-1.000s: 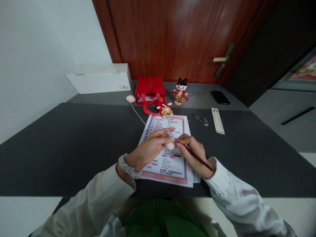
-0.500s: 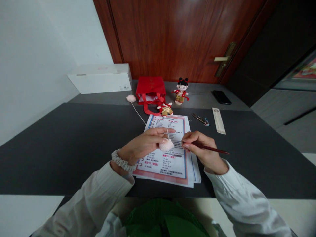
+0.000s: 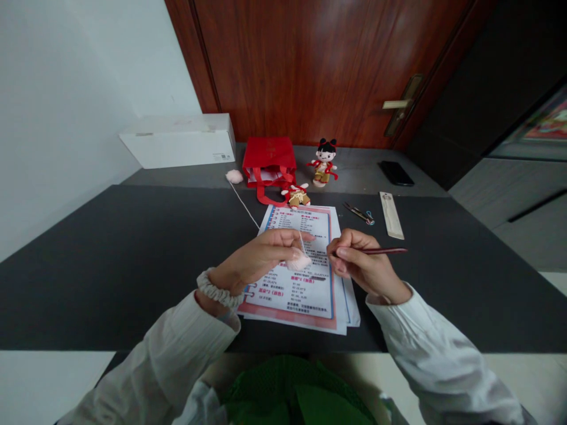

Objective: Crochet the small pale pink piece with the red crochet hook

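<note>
Between the thumb and fingers of my left hand [image 3: 266,254] is a small pale pink crochet piece [image 3: 299,261]. A strand of yarn [image 3: 244,206] runs from the pink yarn ball [image 3: 234,176] at the back to this hand, and a short length rises from the piece to the outstretched index finger. My right hand [image 3: 365,262] is closed round a dark red crochet hook [image 3: 384,251], whose handle points right. Its tip is hidden by the fingers. A gap lies between the hook hand and the crochet piece. Printed pattern sheets [image 3: 305,301] lie beneath both hands.
Behind the sheets are a red gift bag [image 3: 269,152], a headless doll body [image 3: 297,195] and a finished doll [image 3: 325,162]. To the right lie small scissors [image 3: 358,212], a white packet [image 3: 391,215] and a phone [image 3: 396,173]. A white box [image 3: 181,140] stands back left.
My right hand has turned, so the hook's handle now lies nearly level instead of sloping down to the right. The left hand keeps its hold, and the crochet piece has tilted slightly.
</note>
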Action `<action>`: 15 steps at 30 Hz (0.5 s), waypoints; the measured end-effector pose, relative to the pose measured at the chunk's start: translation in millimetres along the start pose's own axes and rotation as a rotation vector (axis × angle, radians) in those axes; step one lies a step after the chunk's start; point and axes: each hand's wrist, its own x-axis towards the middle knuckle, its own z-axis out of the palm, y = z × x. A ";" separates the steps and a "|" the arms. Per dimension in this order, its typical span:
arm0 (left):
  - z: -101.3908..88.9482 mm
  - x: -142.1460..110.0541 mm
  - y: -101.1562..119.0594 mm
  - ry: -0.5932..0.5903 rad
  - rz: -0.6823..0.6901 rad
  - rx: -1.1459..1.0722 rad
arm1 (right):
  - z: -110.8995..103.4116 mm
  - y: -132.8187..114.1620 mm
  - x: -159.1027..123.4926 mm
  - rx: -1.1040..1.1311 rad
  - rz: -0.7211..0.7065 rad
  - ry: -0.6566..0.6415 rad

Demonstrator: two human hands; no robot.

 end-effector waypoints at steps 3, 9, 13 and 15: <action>6.5 1.3 -0.3 0.136 0.121 0.185 | 2.1 0.2 2.3 0.032 0.020 0.026; 14.0 4.0 3.2 0.284 0.290 0.423 | 2.9 3.9 2.8 -0.212 -0.181 0.101; 17.0 3.8 5.5 0.340 0.312 0.456 | 5.3 5.8 0.8 -0.356 -0.251 0.139; 17.6 4.1 4.8 0.366 0.305 0.462 | 6.4 6.9 -0.3 -0.418 -0.275 0.139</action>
